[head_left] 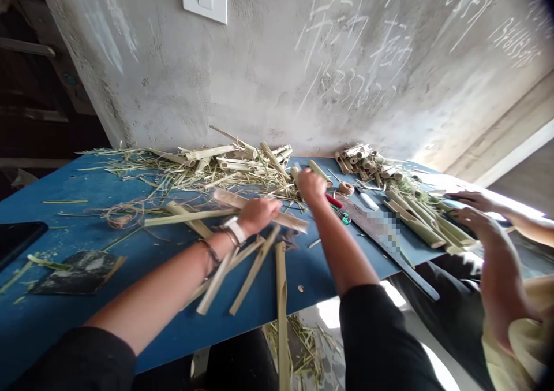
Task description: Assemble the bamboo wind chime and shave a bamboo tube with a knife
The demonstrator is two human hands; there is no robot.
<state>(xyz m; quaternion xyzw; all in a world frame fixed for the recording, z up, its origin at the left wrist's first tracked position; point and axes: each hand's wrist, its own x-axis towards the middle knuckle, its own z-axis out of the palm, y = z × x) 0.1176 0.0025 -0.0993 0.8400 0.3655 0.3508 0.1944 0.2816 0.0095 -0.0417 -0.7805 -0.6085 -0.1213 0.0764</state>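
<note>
Head view: left hand point(258, 215) shut on bamboo strip point(292, 222), right fist point(311, 185) round bamboo stick point(295, 173); slipping risks cuts from adjacent steel blade point(375, 234).

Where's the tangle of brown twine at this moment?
In the head view, the tangle of brown twine lies on the blue tabletop, left of the person's left hand, near the end of a long bamboo strip.

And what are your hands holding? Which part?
Your left hand grips a flat bamboo strip around its middle. Your right hand closes on a pale bamboo piece, but which part is hard to tell.
</note>
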